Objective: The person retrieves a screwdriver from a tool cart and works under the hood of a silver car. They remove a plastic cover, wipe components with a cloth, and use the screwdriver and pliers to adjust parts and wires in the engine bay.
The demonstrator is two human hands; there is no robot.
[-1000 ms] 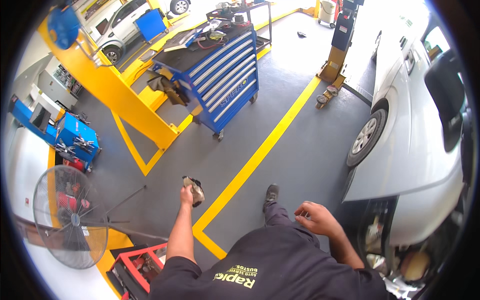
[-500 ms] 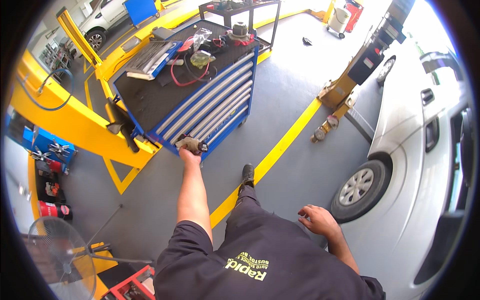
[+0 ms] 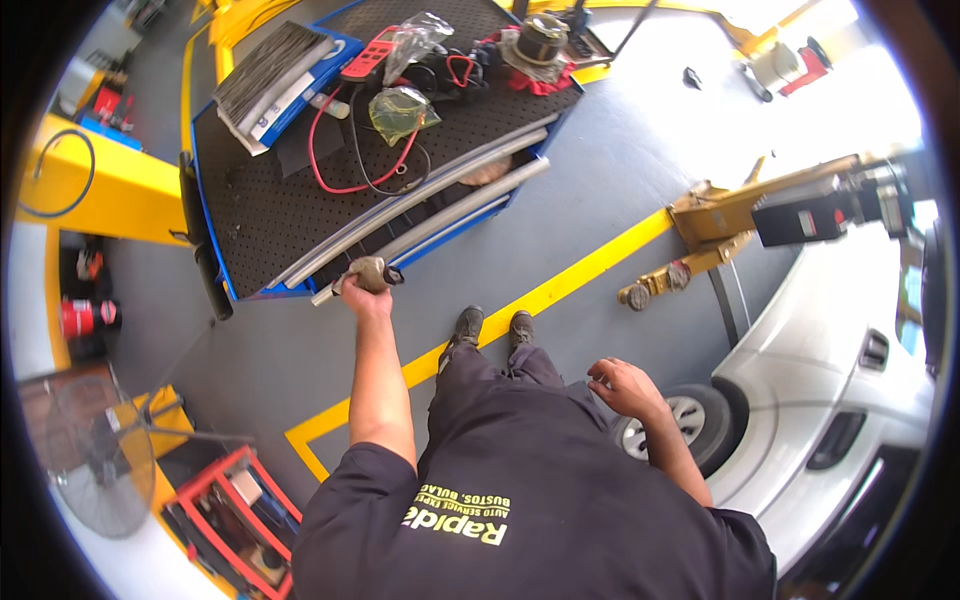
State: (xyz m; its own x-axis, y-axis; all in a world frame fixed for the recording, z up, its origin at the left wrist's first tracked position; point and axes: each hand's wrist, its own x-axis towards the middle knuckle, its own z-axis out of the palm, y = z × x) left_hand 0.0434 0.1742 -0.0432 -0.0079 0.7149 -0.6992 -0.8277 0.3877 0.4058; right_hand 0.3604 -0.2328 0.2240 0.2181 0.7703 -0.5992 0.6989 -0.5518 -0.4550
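My left hand (image 3: 362, 293) is stretched forward and grips a small greyish-brown part (image 3: 372, 272) with a dark end, held right at the front edge of the blue tool cart (image 3: 240, 270). The cart's black mat carries red cable, a red handheld meter, clear plastic bags, a round metal part and a grey-and-white pad. My right hand (image 3: 622, 384) hangs at my side with loosely curled fingers and holds nothing, just above the white car's front wheel (image 3: 690, 420).
A yellow floor jack (image 3: 720, 225) lies ahead on the right by the white car (image 3: 850, 400). A yellow line (image 3: 560, 285) crosses the grey floor. At the left are a yellow lift post (image 3: 90, 190), a standing fan (image 3: 90, 460) and a red crate (image 3: 235, 510).
I have walked up to the blue cart, which now fills the upper view. My left hand, still holding the part, has reached the cart's front edge. The car has slid lower right.
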